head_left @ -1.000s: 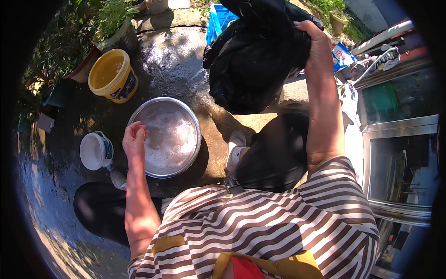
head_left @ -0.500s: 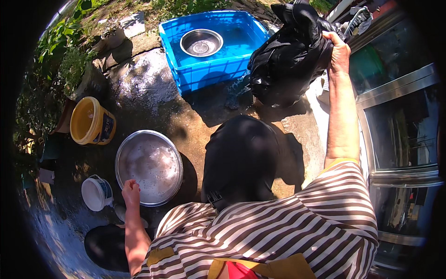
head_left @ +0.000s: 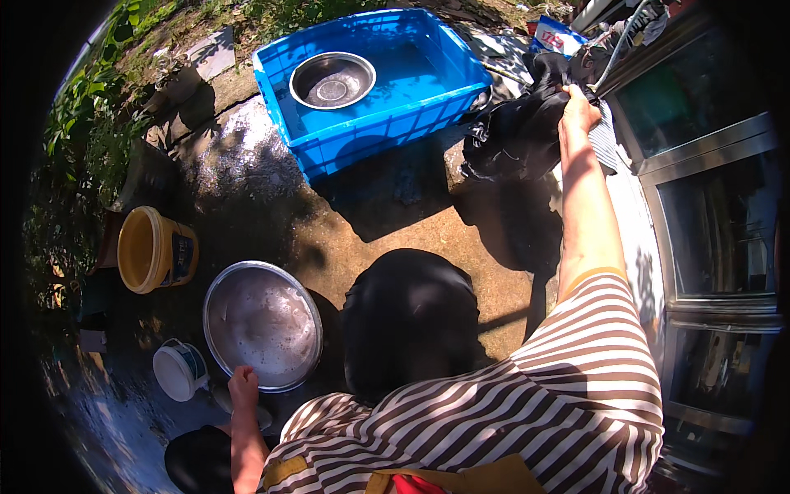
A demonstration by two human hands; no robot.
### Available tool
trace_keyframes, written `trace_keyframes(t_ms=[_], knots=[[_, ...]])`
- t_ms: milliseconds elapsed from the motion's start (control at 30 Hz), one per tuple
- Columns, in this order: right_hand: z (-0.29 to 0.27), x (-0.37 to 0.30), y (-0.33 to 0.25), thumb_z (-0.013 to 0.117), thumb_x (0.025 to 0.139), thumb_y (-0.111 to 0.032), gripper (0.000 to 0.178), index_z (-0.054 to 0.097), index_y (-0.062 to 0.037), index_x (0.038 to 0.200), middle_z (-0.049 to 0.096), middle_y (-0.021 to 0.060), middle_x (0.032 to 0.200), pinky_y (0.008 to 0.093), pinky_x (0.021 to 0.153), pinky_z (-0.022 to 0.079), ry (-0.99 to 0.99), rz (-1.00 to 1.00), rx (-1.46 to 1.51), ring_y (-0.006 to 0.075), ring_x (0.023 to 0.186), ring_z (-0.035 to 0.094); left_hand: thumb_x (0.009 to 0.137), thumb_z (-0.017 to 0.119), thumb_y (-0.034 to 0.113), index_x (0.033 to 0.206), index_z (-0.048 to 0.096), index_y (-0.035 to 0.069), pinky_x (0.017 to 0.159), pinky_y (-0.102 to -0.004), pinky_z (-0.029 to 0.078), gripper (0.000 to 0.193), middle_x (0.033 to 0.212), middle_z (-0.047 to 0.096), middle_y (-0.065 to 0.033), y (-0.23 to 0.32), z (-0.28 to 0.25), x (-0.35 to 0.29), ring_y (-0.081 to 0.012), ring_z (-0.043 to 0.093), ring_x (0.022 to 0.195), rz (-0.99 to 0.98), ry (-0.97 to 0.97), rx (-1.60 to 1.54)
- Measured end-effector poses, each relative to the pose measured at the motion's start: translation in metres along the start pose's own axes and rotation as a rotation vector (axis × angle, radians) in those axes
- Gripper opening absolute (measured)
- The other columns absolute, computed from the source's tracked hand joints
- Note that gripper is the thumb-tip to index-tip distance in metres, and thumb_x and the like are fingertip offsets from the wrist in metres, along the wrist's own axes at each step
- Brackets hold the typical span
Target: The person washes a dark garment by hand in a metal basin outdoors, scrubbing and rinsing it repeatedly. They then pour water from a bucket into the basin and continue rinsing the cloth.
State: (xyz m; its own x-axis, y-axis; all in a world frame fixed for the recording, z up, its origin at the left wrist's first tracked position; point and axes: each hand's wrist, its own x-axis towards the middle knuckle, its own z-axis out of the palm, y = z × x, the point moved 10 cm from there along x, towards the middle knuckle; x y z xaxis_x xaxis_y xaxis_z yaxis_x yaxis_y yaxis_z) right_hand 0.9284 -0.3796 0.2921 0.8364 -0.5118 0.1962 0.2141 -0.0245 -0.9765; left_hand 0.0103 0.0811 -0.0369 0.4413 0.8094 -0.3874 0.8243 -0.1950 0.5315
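Note:
A crumpled black garment (head_left: 514, 136) is gripped at its top by my right hand (head_left: 578, 113), fingers closed around the cloth. It hangs just right of the blue tub (head_left: 362, 144), low near the ground. In the tub's water sits a small metal bowl (head_left: 333, 81). My left hand (head_left: 243, 385) is a loose fist at the near rim of a large metal basin (head_left: 263, 325) with a whitish, wet inside; no object shows in it. My black-clad knee (head_left: 411, 321) lies between the basin and the garment.
Left of the basin stand a yellow bucket (head_left: 156, 249) and a small white bucket (head_left: 177, 370). Glass doors with metal frames (head_left: 708, 148) line the right side. A blue and white packet (head_left: 555, 37) lies beyond the garment. Plants (head_left: 99, 123) border the left; the paving is partly wet.
My right hand has lowered the garment toward the ground; it looks less bulky, and the packet behind now shows. My left hand stays by the basin's near rim. The view has shifted slightly.

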Motion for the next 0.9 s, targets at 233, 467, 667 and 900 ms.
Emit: trace_keyframes(t_ms=[233, 467, 667, 900], knots=[[0.004, 0.022, 0.073, 0.077, 0.071, -0.029, 0.071, 0.061, 0.0063, 0.130, 0.073, 0.0300, 0.120, 0.0510, 0.103, 0.051, 0.166, -0.081, -0.547, 0.0467, 0.117, 0.068, 0.088, 0.061, 0.012, 0.103, 0.074, 0.001, 0.082, -0.0477, 0.059, 0.022, 0.093, 0.075, -0.0237, -0.023, 0.009, -0.004, -0.0410, 0.075, 0.088, -0.054, -0.043, 0.120], [0.048, -0.064, 0.172, 0.076, 0.088, -0.040, 0.045, 0.062, -0.0114, 0.120, 0.076, 0.0171, 0.108, 0.0544, 0.093, 0.052, -0.361, -0.473, -1.396, 0.0355, 0.105, 0.074, 0.089, 0.064, 0.014, 0.103, 0.075, 0.001, 0.082, -0.0496, 0.059, 0.022, 0.093, 0.076, -0.0249, 0.004, 0.015, -0.008, -0.0435, 0.075, 0.091, 0.009, -0.038, 0.213], [0.048, -0.065, 0.163, 0.072, 0.090, -0.042, 0.052, 0.061, -0.0109, 0.130, 0.074, 0.0185, 0.120, 0.0544, 0.104, 0.045, -0.394, -0.331, -1.396, 0.0355, 0.117, 0.070, 0.087, 0.067, 0.012, 0.103, 0.075, -0.001, 0.082, -0.0475, 0.059, 0.022, 0.093, 0.076, -0.0253, -0.009, 0.022, 0.001, -0.0402, 0.075, 0.088, -0.027, -0.056, 0.142], [0.037, -0.055, 0.140, 0.076, 0.082, -0.063, 0.081, 0.058, -0.0175, 0.147, 0.062, 0.0153, 0.146, 0.0550, 0.119, 0.030, -0.519, -0.050, -1.498, 0.0315, 0.141, 0.054, 0.088, 0.064, 0.013, 0.106, 0.076, -0.001, 0.084, -0.0475, 0.060, 0.026, 0.096, 0.075, -0.0269, -0.010, 0.022, 0.000, -0.0415, 0.076, 0.092, 0.021, -0.085, 0.127]])
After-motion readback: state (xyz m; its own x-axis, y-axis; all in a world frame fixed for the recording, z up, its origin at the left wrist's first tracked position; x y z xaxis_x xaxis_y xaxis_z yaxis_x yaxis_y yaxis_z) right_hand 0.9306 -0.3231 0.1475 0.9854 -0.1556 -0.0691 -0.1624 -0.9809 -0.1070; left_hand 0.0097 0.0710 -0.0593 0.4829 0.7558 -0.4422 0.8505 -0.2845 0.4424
